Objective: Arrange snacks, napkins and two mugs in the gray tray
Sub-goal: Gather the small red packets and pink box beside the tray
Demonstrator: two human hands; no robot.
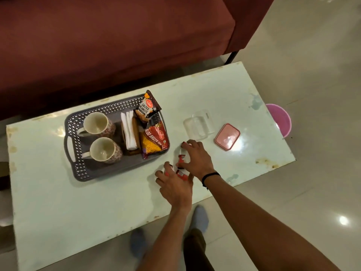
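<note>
The gray tray [78, 169] sits on the table and holds two floral mugs [98, 125] [105, 150] at its left, a holder of white napkins [129, 130] in the middle, and a salted peanuts packet [145, 109] and a red-and-yellow bhujia packet [154, 140] at its right. Just right of the tray, small red-and-white wrapped sweets [180, 160] lie on the table. My left hand [174, 185] and my right hand [196, 158] rest over them, fingers curled around the sweets from both sides.
A clear plastic container [198, 124] and its pink lid [227, 136] lie to the right on the pale table [58, 202]. A maroon sofa [117, 36] stands behind. A pink bin [281, 120] is past the table's right edge.
</note>
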